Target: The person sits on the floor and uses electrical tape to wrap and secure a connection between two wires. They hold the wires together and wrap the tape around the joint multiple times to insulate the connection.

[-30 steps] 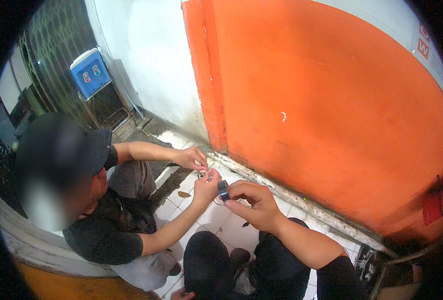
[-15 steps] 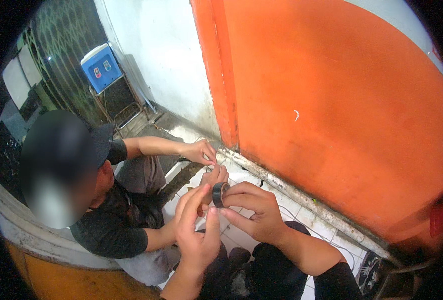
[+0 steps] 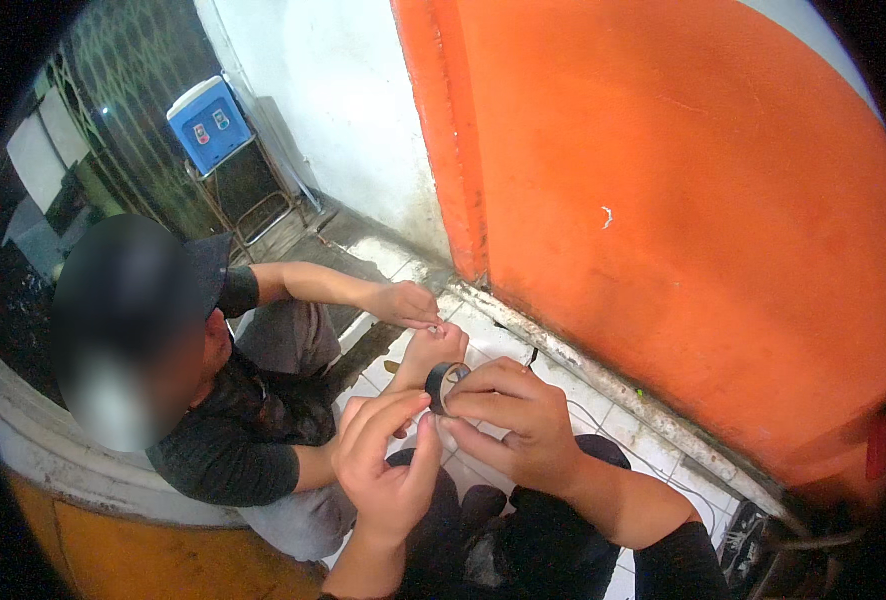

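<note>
A roll of black tape (image 3: 436,384) is pinched between the thumb and fingers of my right hand (image 3: 511,415), its hollow core turned toward those fingers. My left hand (image 3: 388,455) is just left of the roll. Its fingers are curved, with a gap between index fingertip and thumb, and the index tip is close to the tape's edge; whether it touches cannot be made out. Beyond the roll, another person's hands (image 3: 408,303) come together on something small and pale, too small to name.
A person (image 3: 228,460) in a dark cap and shirt sits close at my left. An orange wall (image 3: 663,200) rises ahead, with a pale pipe (image 3: 603,380) along its foot. A thin cable (image 3: 603,425) lies on white tiles. A blue-and-white dispenser (image 3: 208,125) stands at the far left.
My left fingers have curled, with the index tip lower and nearer the thumb. The roll stays in my right hand, turned slightly. The other person's hands have shifted a little.
</note>
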Demonstrator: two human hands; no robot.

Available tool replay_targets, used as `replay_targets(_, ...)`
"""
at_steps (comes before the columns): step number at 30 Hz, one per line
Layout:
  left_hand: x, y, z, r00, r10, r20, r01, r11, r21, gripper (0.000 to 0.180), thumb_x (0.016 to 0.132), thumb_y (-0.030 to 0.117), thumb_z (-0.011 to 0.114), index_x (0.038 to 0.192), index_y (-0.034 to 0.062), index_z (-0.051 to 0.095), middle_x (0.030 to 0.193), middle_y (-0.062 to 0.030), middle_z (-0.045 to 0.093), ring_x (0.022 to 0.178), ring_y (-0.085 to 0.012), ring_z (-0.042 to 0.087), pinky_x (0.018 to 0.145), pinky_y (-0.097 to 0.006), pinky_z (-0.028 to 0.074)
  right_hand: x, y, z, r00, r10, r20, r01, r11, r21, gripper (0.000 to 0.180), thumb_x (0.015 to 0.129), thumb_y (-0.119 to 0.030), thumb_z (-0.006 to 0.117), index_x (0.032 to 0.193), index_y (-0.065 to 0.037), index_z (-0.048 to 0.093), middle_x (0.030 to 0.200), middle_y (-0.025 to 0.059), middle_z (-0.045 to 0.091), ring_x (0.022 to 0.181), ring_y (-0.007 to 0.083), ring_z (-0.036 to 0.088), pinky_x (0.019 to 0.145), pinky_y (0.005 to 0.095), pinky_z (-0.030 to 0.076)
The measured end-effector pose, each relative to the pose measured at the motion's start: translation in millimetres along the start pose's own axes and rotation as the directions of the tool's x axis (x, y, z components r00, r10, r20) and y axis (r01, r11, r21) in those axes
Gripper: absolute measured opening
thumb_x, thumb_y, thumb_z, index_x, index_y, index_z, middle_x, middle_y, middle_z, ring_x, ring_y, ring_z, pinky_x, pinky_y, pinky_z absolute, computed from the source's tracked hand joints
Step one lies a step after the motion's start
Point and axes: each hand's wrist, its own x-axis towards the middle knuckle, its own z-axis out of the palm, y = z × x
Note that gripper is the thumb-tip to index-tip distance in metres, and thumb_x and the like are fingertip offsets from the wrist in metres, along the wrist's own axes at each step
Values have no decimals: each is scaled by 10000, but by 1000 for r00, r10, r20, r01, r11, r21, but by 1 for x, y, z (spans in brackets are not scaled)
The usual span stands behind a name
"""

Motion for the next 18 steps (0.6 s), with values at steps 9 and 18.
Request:
replay_targets(9,11,-4,-10,990,17,140,-18,1000,8,147,784,-26,712,909,10,644,909,-117,682,739,-244,588,642,-306,473,0,5,4,998,-45,-34,45,999,14,213,712,15,795,902,-43,719,897,70,679,812,238,638,714,331,511)
replay_targets(18,4,-11,1,999,44,0,-44,999,-11,120,809,0,726,900,6,647,855,-114,682,697,-239,571,626,-309,460,-3,4,10,998,-37,-52,38,999,22,204,709,13,793,891,-43,720,882,73,680,809,241,641,726,333,509)
